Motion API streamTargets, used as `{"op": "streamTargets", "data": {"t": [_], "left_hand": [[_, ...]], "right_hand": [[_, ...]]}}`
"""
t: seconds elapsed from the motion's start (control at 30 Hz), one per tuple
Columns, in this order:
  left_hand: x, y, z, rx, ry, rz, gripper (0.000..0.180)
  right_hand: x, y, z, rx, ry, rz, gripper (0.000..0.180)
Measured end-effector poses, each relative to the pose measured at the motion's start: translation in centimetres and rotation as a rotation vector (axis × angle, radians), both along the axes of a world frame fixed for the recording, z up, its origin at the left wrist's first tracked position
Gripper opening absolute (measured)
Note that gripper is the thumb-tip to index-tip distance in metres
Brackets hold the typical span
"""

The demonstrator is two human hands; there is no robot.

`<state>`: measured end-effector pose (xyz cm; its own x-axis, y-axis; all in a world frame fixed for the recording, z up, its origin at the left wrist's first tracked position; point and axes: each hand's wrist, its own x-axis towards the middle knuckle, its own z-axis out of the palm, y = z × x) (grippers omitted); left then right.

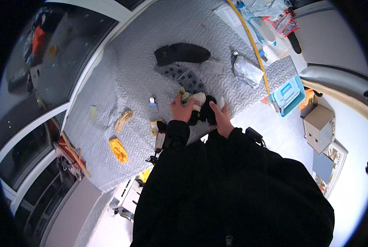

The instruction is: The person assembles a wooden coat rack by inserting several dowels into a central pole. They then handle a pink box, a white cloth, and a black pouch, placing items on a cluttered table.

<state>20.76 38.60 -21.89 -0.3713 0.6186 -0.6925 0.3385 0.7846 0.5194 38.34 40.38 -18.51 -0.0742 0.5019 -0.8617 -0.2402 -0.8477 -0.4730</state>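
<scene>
A small bunch of socks lies on the grey quilted bed cover (138, 82) close in front of me, between my two hands. In the bunch are a black sock (207, 110), a whitish sock (198, 100) and a pale greenish one (184, 95). My left hand (182, 110) grips the bunch from the left, thumb and forefinger around the pale greenish sock. From the right, my right hand (222, 120) has its fingers curled on the black sock. Just beyond lie a grey sock with paw prints (183, 77) and a long dark grey sock (183, 54), both flat.
To the left lie a crumpled tan sock (123, 120), a yellow sock (118, 150) and a small clip-like object (152, 101). On the right are a clear plastic bag (247, 72), a yellow tape measure (254, 45) and a teal bin (291, 96) beyond the bed edge.
</scene>
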Motion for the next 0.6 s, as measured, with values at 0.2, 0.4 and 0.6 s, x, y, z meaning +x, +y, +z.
{"op": "streamTargets", "data": {"t": [0.2,0.4,0.6], "left_hand": [[1.0,-3.8,-1.2,0.141,-0.449,0.423,0.064],[2.1,-9.0,5.3,0.322,-0.154,0.283,0.058],[0.4,-13.7,14.4,0.659,0.086,0.435,0.059]], "right_hand": [[1.4,0.0,-2.2,0.342,0.134,0.349,0.06],[-0.2,-2.0,1.8,-0.034,0.614,0.382,0.04],[-6.5,-4.2,9.4,0.55,0.544,0.792,0.041]]}}
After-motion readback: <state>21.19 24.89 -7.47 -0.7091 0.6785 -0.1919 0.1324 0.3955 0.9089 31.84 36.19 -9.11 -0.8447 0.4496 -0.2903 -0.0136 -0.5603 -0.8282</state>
